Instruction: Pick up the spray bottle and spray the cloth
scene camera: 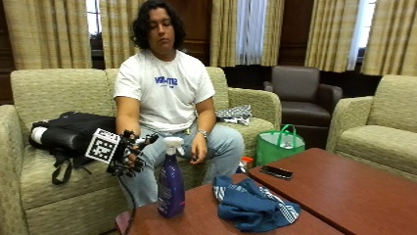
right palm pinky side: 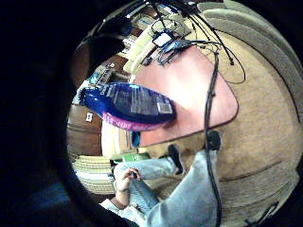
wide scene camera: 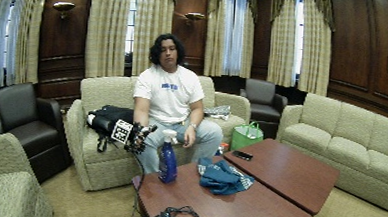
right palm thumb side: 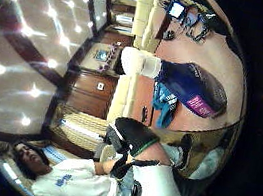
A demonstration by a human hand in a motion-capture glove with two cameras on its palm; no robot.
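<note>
Purple spray bottle [scene camera: 171, 185] stands upright on the wooden table [scene camera: 338, 191], beside a crumpled blue cloth [scene camera: 251, 205]. The gloved right hand [scene camera: 130, 152] hovers near its white trigger, fingers loosely spread, holding nothing; the table's near edge is cut off.

The person sits upright with the right arm hanging down and bent forward at the elbow. The gloved right hand [scene camera: 132, 154] hovers in the air above the right knee, fingers spread and relaxed, holding nothing. The bare left hand [scene camera: 198, 153] rests on the left thigh.
</note>
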